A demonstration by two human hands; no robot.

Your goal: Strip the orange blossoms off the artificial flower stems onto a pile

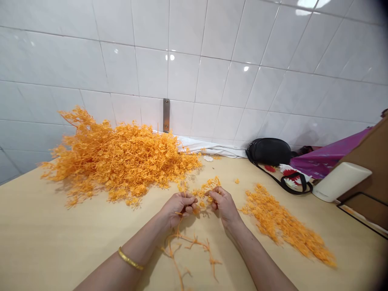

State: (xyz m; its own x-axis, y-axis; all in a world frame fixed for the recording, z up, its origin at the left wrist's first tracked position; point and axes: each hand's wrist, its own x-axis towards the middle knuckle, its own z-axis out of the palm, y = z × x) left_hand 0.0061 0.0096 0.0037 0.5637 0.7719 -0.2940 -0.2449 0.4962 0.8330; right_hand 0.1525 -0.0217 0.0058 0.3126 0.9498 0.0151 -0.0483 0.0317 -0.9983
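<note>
My left hand (177, 209) is closed around an orange plastic flower stem (197, 242), whose thin, bare branches hang below the fingers onto the table. Small orange blossoms (209, 186) stick out above and between the two hands. The fingers of my right hand (224, 205) pinch this blossoming end of the stem; the exact spot is partly hidden by the fingertips. A large heap of orange flower sprigs (130, 159) lies beyond my left hand. To the right of my right hand is a long, flatter pile of orange flower pieces (287, 226).
The pale wooden table (91, 238) meets a tiled wall (184, 76). At the back right lie a black strapped bag (269, 151), red and white flowers (292, 180) and purple plastic (327, 155). A cream bottle (342, 182) leans by a cardboard box (370, 165).
</note>
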